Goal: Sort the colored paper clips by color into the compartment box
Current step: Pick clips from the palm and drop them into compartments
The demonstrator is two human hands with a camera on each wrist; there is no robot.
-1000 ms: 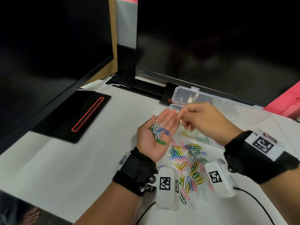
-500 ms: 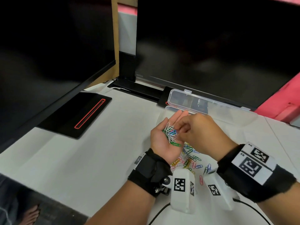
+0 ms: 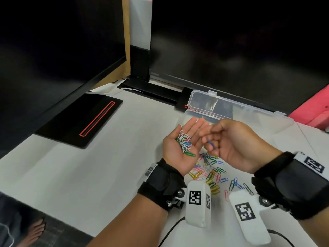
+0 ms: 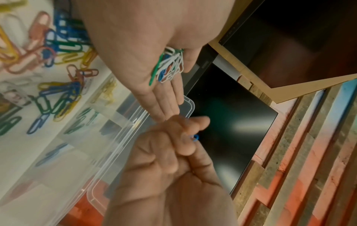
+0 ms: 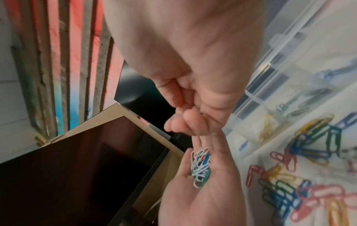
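Paper clips (image 3: 185,142) mostly white, some green and blue, heaped on my left hand (image 3: 179,150) held flat, palm up, my right hand (image 3: 233,145) pinching one blue clip (image 3: 211,143), loose clip pile (image 3: 211,172) on table (image 3: 89,175), open clear compartment box (image 3: 236,111) behind, wrist tags (image 3: 195,197) square-coded, no readable writing.

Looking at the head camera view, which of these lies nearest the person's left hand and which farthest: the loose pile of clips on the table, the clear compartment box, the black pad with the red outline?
From the left hand:
1. Loose pile of clips, just right of the wrist.
2. Compartment box, just beyond the fingertips; too close to the pile to rank firmly.
3. Black pad, far off to the left.
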